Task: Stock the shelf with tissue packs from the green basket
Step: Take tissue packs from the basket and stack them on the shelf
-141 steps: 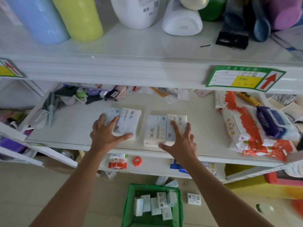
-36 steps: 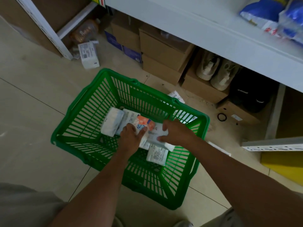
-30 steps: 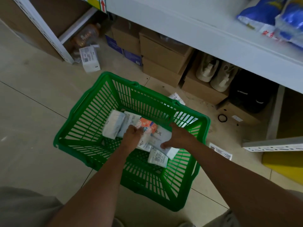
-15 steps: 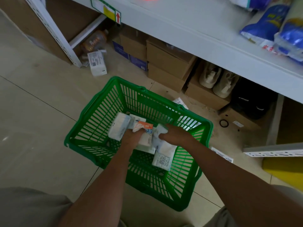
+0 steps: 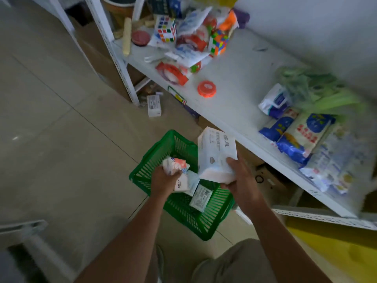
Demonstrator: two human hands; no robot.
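My L hand [image 5: 163, 181] grips an orange-print tissue pack [image 5: 177, 164] over the green basket [image 5: 149, 168]; R hand [image 5: 241, 180], fingers curled round a white pack [image 5: 216, 150], near shelf [image 5: 240, 64] edge.

**Supports: shelf board and floor**

White metal shelf board [image 5: 240, 78] runs from upper left to lower right.
- Left end: pale stick-shaped roll [image 5: 126, 35], dark red round disc [image 5: 140, 37], white-framed puzzle cube [image 5: 165, 31] and orange-topped puzzle cube [image 5: 219, 41]. A loose heap of red-and-white plastic packets [image 5: 191, 39] lies between the cubes.
- Near the front edge: flat red-and-white packet [image 5: 172, 74], with an orange round plastic lid [image 5: 206, 88] apart to its right.
- Right end: white soft pack with blue print [image 5: 274, 100] and overlapping blue-and-white bags [image 5: 295, 135]. A green bagged item [image 5: 318, 88] lies behind them, blurred.

Beige tiled floor [image 5: 61, 139]:
- Green plastic mesh basket [image 5: 195, 221] stands before the shelf.
- Small white carton [image 5: 154, 103] lies beside the white perforated upright [image 5: 120, 64].
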